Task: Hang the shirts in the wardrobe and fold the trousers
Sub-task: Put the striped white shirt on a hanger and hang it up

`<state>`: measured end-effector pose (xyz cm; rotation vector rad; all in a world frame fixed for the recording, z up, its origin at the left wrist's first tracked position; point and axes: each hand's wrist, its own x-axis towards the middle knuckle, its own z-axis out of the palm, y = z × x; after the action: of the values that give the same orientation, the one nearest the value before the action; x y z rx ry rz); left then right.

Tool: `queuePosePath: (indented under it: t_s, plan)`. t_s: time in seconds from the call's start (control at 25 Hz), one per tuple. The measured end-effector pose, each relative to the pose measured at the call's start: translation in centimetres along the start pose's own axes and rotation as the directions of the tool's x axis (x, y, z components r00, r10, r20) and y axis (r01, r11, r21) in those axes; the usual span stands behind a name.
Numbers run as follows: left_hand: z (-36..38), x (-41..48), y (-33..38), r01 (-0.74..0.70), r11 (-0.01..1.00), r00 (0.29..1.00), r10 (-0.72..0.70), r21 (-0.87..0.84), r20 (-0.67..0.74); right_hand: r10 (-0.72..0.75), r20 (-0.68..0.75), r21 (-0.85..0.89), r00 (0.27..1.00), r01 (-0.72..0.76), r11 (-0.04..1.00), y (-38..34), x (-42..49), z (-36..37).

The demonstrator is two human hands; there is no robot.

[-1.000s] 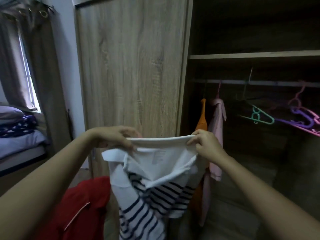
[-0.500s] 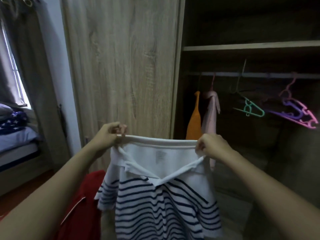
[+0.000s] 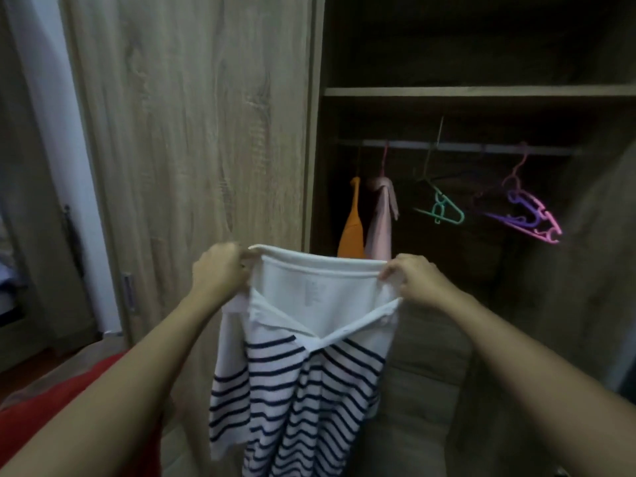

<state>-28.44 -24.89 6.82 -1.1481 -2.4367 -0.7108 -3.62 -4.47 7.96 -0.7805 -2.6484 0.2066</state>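
Note:
I hold a white polo shirt with navy stripes (image 3: 303, 373) up in front of me by its shoulders, collar facing me. My left hand (image 3: 218, 270) grips its left shoulder and my right hand (image 3: 413, 278) grips its right shoulder. The shirt hangs straight down in front of the open wardrobe. Behind it, an orange garment (image 3: 352, 232) and a pink garment (image 3: 380, 218) hang from the rail (image 3: 461, 147). Empty hangers hang further right: a green hanger (image 3: 442, 210) and pink and purple hangers (image 3: 526, 218).
A wooden wardrobe door (image 3: 192, 149) stands at left. A shelf (image 3: 478, 91) runs above the rail. A red garment (image 3: 51, 404) lies at lower left under my left arm. A grey curtain (image 3: 27, 201) hangs at the far left.
The shirt has unfurled and now hangs straight and spread between my hands. My view has shifted right toward the wardrobe opening, so the bed at left has left the frame.

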Motion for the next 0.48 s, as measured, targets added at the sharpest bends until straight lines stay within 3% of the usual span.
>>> queuePosePath:
  t_s: [0.08,0.2,0.36,0.48]
  plan:
    - [-0.7,1.4,0.7,0.050,0.992,0.999,-0.051,-0.116,-0.007,0.056,0.056,0.143,0.997,-0.064,0.988,2.2,0.4,-1.5]
    - [-0.4,3.2,3.5,0.040,0.966,0.999,-0.042,-0.255,-0.004,0.138,0.016,0.301,0.990,-0.136,0.944,4.8,0.6,-3.6]
    - [2.3,4.2,7.9,0.054,0.925,0.998,-0.034,-0.375,0.062,0.119,0.023,0.312,0.993,-0.120,0.943,6.6,1.0,-5.8]
    - [4.5,4.9,12.7,-0.044,0.903,0.999,0.041,-0.428,-0.016,0.108,0.027,0.296,0.994,-0.111,0.949,7.4,1.7,-6.8]
